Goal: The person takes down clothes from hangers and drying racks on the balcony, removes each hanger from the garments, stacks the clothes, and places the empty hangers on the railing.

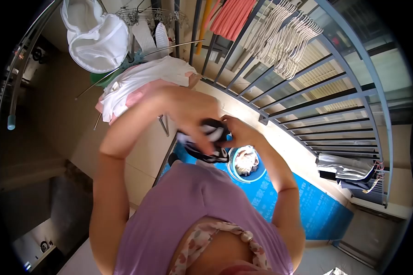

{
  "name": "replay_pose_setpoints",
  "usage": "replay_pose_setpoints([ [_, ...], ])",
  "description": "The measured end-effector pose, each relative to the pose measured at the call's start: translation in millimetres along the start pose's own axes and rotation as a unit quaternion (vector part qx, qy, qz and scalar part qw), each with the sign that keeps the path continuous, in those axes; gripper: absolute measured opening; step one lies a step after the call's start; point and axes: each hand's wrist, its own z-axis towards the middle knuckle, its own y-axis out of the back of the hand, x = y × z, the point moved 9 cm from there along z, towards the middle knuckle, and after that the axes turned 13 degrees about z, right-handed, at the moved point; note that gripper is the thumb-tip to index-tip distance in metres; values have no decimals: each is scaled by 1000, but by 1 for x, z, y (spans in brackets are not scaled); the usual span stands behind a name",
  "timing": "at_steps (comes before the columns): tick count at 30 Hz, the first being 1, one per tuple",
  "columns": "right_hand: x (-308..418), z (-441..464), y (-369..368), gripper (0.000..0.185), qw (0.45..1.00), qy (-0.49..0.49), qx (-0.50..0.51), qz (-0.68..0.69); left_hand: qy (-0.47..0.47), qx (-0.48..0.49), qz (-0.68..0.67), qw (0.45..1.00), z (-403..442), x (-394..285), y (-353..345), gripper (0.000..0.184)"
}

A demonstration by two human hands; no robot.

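Note:
A black cloth item with white pattern (211, 158) hangs between my two hands, in front of my body. My left hand (241, 133), seen at the right, has its fingers bent against the item's right edge. My right hand (195, 114) is blurred and reaches over the item, with fingers pressed on its upper left part. Just beyond and below the hands, a blue bucket (261, 173) holds crumpled light and dark cloth (246, 161).
Clothes hangers (284, 41) and pink hangers (231, 18) hang along a metal railing (326, 110). White and pink garments (144, 75) lie on a rack at the upper left. A blue mat (303, 206) covers the floor. Folded clothes (346, 166) hang at the right.

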Motion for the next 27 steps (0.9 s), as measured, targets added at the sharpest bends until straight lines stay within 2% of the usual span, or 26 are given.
replay_pose_setpoints([
  [1, -16, 2, 2, 35, 999, 4, 17, -46, -25, -25, 5, 999, -24, -10, 7, 35],
  [2, -22, 1, 8, 41, 985, 2, 56, -165, -50, -51, 9, 997, -46, -20, 11, 34],
  [3, -25, 1, 25, 44, 968, -28, 38, -247, -5, -31, -20, 999, -62, -15, 0, 37],
  [4, 0, 3, 42, 42, 940, 5, 14, -342, 51, -45, 0, 998, -75, -2, -12, 48],
  [5, 13, 7, 52, 37, 927, 70, 5, -369, 90, -93, 14, 991, -89, 4, -13, 48],
  [7, 47, 14, 76, 37, 936, 74, -29, -343, 190, -153, 98, 965, -121, 18, -7, 31],
  [9, 90, 29, 70, 40, 955, 112, 35, -273, 308, -228, 145, 912, -138, 42, -8, 45],
  [10, 109, 39, 62, 42, 961, 129, 68, -236, 265, -313, 97, 907, -121, 38, -4, 61],
  [11, 134, 51, 53, 46, 955, 217, 88, -182, 218, -394, 48, 892, -95, 33, 1, 79],
  [12, 131, 67, 46, 45, 972, 140, 130, -133, 169, -393, 0, 904, -64, 33, -6, 79],
  [13, 130, 82, 41, 44, 976, 111, 160, -101, 196, -357, 30, 913, -42, 21, -4, 72],
  [14, 131, 94, 47, 31, 965, 134, 170, -151, 172, -415, -43, 892, -31, 38, -6, 62],
  [15, 132, 102, 69, 27, 982, 133, 81, -106, 174, -552, -198, 791, -37, 52, -2, 51],
  [16, 128, 105, 88, 24, 990, 131, -6, -58, 154, -533, -405, 727, -33, 73, -14, 47],
  [17, 118, 104, 106, 22, 988, 128, -92, -8, 125, -487, -594, 628, -26, 85, -29, 44],
  [18, 128, 88, 125, 19, 936, 267, -211, -93, 28, -536, -590, 604, -31, 76, -15, 42],
  [19, 125, 64, 141, 15, 910, 284, -299, -38, 20, -523, -630, 574, -32, 79, -21, 44],
  [21, 61, 33, 134, 14, 898, 144, -355, 217, 33, -565, -638, 521, -35, 96, -31, 43],
  [23, 9, 38, 68, 17, 904, 137, -296, 277, 24, -546, -639, 541, -18, 102, -43, 39],
  [24, -23, 39, 33, 21, 924, 139, -275, 225, 9, -544, -647, 535, -6, 105, -50, 37],
  [25, -54, 40, -3, 28, 941, 144, -255, 171, 72, -589, -590, 548, 1, 94, -50, 36],
  [26, -80, 40, -31, 30, 954, 134, -239, 119, 149, -584, -571, 557, 11, 103, -69, 33],
  [27, -99, 41, -50, 32, 964, 114, -217, 99, 204, -574, -520, 599, 21, 90, -72, 31],
])
